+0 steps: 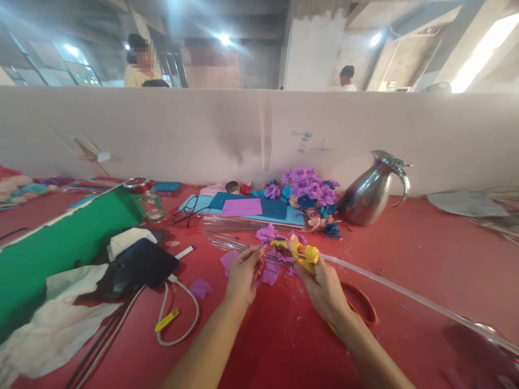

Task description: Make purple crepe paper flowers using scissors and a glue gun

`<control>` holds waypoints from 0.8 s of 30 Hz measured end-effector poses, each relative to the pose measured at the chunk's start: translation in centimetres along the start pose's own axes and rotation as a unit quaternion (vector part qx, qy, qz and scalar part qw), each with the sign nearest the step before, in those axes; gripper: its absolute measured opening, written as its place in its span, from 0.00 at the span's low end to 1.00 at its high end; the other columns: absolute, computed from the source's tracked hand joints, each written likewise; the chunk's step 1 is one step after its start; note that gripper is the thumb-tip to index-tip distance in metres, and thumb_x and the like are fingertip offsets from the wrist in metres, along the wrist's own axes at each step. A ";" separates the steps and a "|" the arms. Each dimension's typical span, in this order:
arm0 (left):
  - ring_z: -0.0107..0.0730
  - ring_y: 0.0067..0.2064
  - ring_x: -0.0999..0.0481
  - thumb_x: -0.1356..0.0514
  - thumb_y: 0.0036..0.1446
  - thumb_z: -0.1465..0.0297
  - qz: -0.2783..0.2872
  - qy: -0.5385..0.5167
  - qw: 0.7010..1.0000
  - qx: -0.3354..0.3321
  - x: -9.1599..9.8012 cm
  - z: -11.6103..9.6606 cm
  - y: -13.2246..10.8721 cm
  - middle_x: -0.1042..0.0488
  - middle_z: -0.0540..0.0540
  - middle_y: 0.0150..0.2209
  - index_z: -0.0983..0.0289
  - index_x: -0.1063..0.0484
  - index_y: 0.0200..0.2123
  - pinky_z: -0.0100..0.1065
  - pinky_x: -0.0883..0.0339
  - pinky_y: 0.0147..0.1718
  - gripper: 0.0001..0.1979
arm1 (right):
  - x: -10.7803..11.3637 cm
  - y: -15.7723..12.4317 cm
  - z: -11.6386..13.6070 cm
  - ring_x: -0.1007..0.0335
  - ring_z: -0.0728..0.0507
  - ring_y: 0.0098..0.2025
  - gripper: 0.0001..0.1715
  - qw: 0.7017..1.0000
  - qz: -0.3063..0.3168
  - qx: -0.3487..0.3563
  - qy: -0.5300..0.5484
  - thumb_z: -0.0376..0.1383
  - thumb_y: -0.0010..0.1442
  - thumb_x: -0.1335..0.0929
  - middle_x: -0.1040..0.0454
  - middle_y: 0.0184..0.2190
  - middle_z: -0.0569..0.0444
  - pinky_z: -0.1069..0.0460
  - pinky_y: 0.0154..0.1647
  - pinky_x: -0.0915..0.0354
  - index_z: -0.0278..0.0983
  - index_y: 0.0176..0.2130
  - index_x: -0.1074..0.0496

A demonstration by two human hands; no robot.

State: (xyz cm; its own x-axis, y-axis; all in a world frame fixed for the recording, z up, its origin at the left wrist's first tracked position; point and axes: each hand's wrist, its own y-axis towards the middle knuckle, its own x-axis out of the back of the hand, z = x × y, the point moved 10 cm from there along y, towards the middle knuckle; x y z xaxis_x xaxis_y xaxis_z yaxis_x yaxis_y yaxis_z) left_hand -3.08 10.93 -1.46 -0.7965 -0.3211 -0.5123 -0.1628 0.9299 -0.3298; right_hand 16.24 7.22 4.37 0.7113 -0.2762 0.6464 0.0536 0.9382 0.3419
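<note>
My right hand (pixel 324 289) is wrapped round the handle of a yellow glue gun (pixel 302 253), whose nozzle points left. A long clear glue stick (pixel 389 282) runs out of its back end toward the lower right. Close to the nozzle, my left hand (pixel 245 270) pinches a purple paper flower (pixel 266 233) from below; its stem is hidden by the fingers. Loose purple petals (pixel 271 272) lie on the red table under and between both hands. Behind them are thin wire stems (pixel 227 243).
Finished flowers (pixel 310 186) are heaped by the wall, beside a steel jug (pixel 367 189). Coloured paper sheets (pixel 243 207), glasses (pixel 190 208) and a glass jar (pixel 148 200) stand farther back. At left lie a phone (pixel 148 262), its white cable (pixel 198 319) and a green panel (pixel 81 243). Two people are beyond the partition (pixel 162 135).
</note>
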 end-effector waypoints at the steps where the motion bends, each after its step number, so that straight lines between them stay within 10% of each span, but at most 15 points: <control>1: 0.18 0.20 0.33 0.28 0.26 0.73 0.002 0.003 1.000 -0.003 0.0 0.0 0.0 0.26 0.49 0.20 0.66 0.20 0.22 0.22 0.39 0.20 0.12 | 0.1 0.0 0.0 0.27 0.41 0.27 0.15 1.000 -0.003 -0.002 0.002 0.45 0.62 0.39 0.23 0.26 0.51 0.53 0.27 0.40 0.39 0.35 0.31; 24: 0.19 0.20 0.32 0.27 0.26 0.73 0.010 0.005 1.000 -0.002 -0.1 0.0 0.1 0.26 0.49 0.21 0.67 0.21 0.23 0.23 0.39 0.21 0.13 | 0.1 0.1 0.2 0.31 0.43 0.22 0.15 1.000 -0.007 0.012 -0.022 0.44 0.61 0.39 0.27 0.21 0.53 0.54 0.23 0.44 0.39 0.29 0.33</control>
State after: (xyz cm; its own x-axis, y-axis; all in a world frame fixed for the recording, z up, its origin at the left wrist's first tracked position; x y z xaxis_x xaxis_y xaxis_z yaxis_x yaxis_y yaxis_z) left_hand -3.03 11.03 -1.49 -0.8049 -0.3005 -0.5117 -0.1486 0.9369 -0.3165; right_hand 16.19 7.25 4.62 0.6787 -0.2988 0.6709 0.0460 0.9290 0.3672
